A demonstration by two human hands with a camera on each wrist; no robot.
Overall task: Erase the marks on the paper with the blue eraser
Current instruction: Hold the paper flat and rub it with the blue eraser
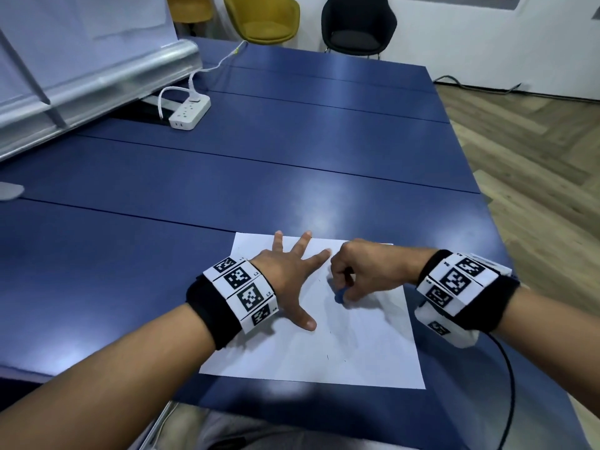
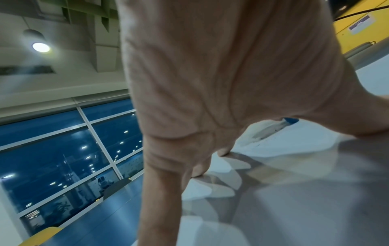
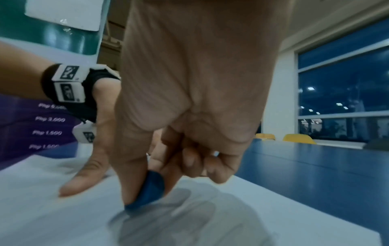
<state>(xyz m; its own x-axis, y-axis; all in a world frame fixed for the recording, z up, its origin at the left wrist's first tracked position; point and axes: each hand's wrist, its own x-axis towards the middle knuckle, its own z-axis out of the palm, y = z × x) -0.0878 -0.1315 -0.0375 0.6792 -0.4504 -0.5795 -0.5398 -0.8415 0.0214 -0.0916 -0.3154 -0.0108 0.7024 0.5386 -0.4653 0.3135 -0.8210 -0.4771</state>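
Note:
A white sheet of paper lies on the blue table near its front edge, with a few faint dark marks on it. My left hand lies flat on the sheet's left part, fingers spread. My right hand pinches the blue eraser between thumb and fingers, its tip down on the paper. In the right wrist view the eraser touches the paper beside the left thumb. The left wrist view shows the eraser beyond the spread fingers.
A white power strip with cables lies at the far left of the blue table, beside a tilted board. Yellow and black chairs stand beyond the table. The table's right edge drops to a wooden floor.

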